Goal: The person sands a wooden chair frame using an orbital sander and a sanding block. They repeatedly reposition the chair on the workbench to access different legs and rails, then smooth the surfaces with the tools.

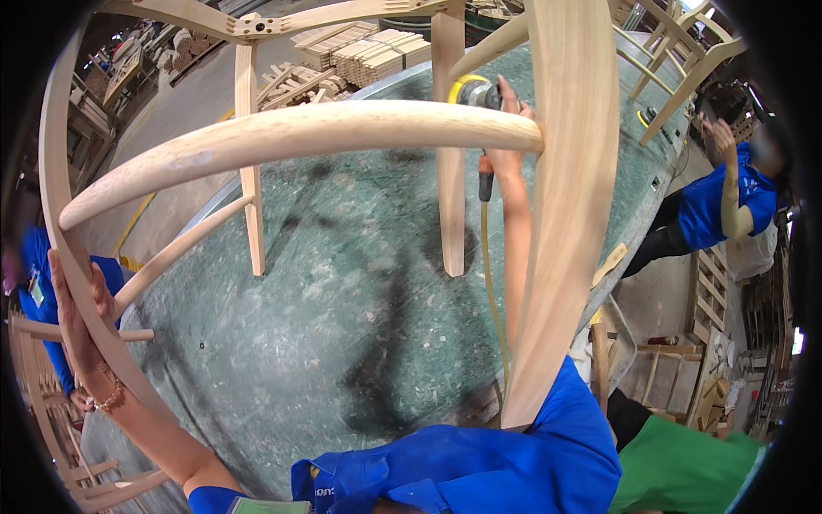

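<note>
A bare wooden chair frame (574, 188) stands close before me on a green worktable (325, 343), with pale legs and a curved rounded rail (300, 130) across the view. My left hand (81, 300) is closed around the frame's near left leg (60, 171). Through the frame reaches my right arm, and my right hand (509, 111) grips a round power sander (475, 92) with a yellow rim. The sander is by a far leg (449, 171) and a slanting side rail; I cannot tell whether its pad touches the wood. A thin yellow hose (486, 257) hangs from it.
Stacked wooden strips (377, 58) lie behind the table. A person in blue (728, 201) is at the right, near another chair frame (672, 77) and a second sander (646, 117). Another person in blue (38, 265) stands at the left. Green cloth (685, 463) shows lower right.
</note>
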Action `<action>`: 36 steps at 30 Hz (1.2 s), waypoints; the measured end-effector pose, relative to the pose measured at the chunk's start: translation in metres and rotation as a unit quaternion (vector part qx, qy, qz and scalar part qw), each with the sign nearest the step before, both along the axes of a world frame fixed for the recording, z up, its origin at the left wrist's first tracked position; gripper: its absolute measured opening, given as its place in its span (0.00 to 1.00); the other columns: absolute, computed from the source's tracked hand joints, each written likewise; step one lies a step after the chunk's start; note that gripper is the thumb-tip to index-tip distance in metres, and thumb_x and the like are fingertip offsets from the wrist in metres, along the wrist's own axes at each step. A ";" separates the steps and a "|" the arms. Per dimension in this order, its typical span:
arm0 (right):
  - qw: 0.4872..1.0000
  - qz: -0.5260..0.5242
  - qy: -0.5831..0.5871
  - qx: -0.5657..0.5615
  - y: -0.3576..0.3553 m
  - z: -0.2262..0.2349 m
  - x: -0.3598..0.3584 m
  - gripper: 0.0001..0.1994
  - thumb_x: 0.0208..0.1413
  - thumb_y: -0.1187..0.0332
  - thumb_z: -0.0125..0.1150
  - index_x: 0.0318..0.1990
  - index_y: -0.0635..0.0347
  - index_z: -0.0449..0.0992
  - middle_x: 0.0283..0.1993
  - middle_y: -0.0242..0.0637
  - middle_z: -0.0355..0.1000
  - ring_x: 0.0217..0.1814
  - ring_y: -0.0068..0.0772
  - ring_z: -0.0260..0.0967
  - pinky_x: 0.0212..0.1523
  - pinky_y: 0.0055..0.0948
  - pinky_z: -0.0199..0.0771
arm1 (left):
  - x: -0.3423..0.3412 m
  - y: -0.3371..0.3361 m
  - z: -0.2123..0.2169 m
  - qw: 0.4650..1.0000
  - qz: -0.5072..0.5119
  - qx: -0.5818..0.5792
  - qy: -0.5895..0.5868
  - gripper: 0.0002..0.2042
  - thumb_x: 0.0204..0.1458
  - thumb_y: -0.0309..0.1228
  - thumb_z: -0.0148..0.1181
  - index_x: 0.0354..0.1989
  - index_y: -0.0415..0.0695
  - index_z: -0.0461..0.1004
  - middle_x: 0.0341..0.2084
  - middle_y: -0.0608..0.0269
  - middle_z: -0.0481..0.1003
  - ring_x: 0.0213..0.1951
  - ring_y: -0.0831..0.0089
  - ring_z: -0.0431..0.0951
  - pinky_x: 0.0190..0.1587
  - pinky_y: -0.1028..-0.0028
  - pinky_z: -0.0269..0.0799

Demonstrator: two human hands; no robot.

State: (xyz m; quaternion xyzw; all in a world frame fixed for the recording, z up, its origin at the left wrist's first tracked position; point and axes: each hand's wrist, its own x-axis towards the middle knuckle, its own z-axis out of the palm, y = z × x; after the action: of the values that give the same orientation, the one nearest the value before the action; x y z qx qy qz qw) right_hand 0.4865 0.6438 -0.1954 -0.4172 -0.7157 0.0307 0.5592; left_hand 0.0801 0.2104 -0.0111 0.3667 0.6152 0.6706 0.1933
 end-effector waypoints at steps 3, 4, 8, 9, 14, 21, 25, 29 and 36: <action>0.990 0.075 0.064 -0.103 -0.046 -0.005 -0.020 0.29 0.48 0.61 0.64 0.60 0.45 0.67 0.53 0.43 0.70 0.59 0.52 0.62 0.56 0.39 0.63 | 0.006 0.008 0.002 0.999 0.038 -0.015 -0.004 0.25 0.62 0.24 0.43 0.68 0.57 0.53 0.33 0.64 0.66 0.23 0.86 0.64 0.22 0.89 0.64; 0.987 0.067 0.055 -0.135 -0.050 -0.013 -0.019 0.29 0.47 0.62 0.65 0.60 0.45 0.67 0.54 0.44 0.68 0.61 0.53 0.60 0.57 0.39 0.63 | 0.008 0.012 0.003 0.999 0.033 -0.007 0.008 0.25 0.62 0.25 0.43 0.67 0.57 0.53 0.32 0.65 0.65 0.23 0.86 0.64 0.22 0.89 0.63; 0.994 0.092 -0.017 -0.060 -0.079 -0.049 0.004 0.31 0.47 0.64 0.65 0.61 0.43 0.64 0.58 0.47 0.64 0.61 0.57 0.58 0.58 0.42 0.62 | 0.014 0.025 0.010 1.000 0.020 0.003 0.006 0.22 0.64 0.30 0.42 0.67 0.58 0.53 0.28 0.66 0.65 0.20 0.87 0.63 0.20 0.89 0.62; 0.993 0.095 -0.032 -0.056 -0.088 -0.050 0.006 0.31 0.47 0.65 0.65 0.62 0.43 0.64 0.59 0.49 0.62 0.61 0.58 0.58 0.58 0.43 0.62 | 0.015 0.026 0.012 1.000 0.021 -0.003 -0.008 0.22 0.64 0.31 0.42 0.67 0.58 0.54 0.26 0.66 0.65 0.19 0.87 0.62 0.20 0.90 0.62; 0.977 0.084 -0.067 -0.186 -0.165 -0.065 0.025 0.32 0.47 0.65 0.65 0.63 0.41 0.62 0.60 0.55 0.57 0.58 0.58 0.61 0.54 0.43 0.67 | 0.030 0.048 0.015 0.999 0.039 -0.022 0.003 0.20 0.63 0.46 0.44 0.59 0.52 0.63 0.17 0.71 0.64 0.14 0.87 0.63 0.16 0.88 0.60; 0.913 0.208 -0.206 -0.284 -0.304 -0.093 0.049 0.39 0.44 0.63 0.66 0.66 0.36 0.56 0.59 0.50 0.58 0.55 0.56 0.66 0.48 0.43 0.72 | 0.041 0.036 0.030 0.995 0.034 -0.054 -0.073 0.23 0.56 0.56 0.50 0.37 0.45 0.68 0.12 0.71 0.64 0.10 0.87 0.65 0.12 0.89 0.62; 0.864 0.242 -0.261 -0.357 -0.355 -0.102 0.056 0.37 0.47 0.61 0.65 0.66 0.36 0.56 0.58 0.49 0.60 0.53 0.54 0.68 0.45 0.42 0.75 | 0.045 0.021 0.028 0.995 0.021 -0.026 -0.099 0.23 0.56 0.57 0.50 0.37 0.46 0.67 0.11 0.71 0.64 0.10 0.86 0.64 0.11 0.89 0.61; 0.682 0.245 -0.022 -0.688 -0.354 -0.026 0.079 0.33 0.54 0.61 0.60 0.67 0.52 0.54 0.57 0.47 0.64 0.49 0.40 0.71 0.52 0.39 0.71 | 0.052 0.007 0.020 0.994 0.010 -0.004 -0.109 0.23 0.57 0.56 0.49 0.36 0.46 0.66 0.11 0.71 0.63 0.10 0.86 0.63 0.11 0.88 0.60; 0.746 0.354 0.331 -0.457 -0.393 0.054 0.121 0.32 0.54 0.66 0.60 0.65 0.59 0.53 0.52 0.45 0.67 0.43 0.31 0.71 0.42 0.29 0.75 | 0.056 -0.033 -0.005 0.999 0.000 0.001 -0.042 0.24 0.59 0.57 0.44 0.35 0.45 0.64 0.11 0.69 0.62 0.12 0.83 0.64 0.14 0.85 0.58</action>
State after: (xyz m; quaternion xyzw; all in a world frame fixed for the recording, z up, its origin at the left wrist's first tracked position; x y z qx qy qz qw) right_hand 0.6074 0.2509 -0.1412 -0.3028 -0.4822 0.6860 0.4530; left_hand 0.1357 0.1772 -0.0161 0.3382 0.6060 0.6860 0.2184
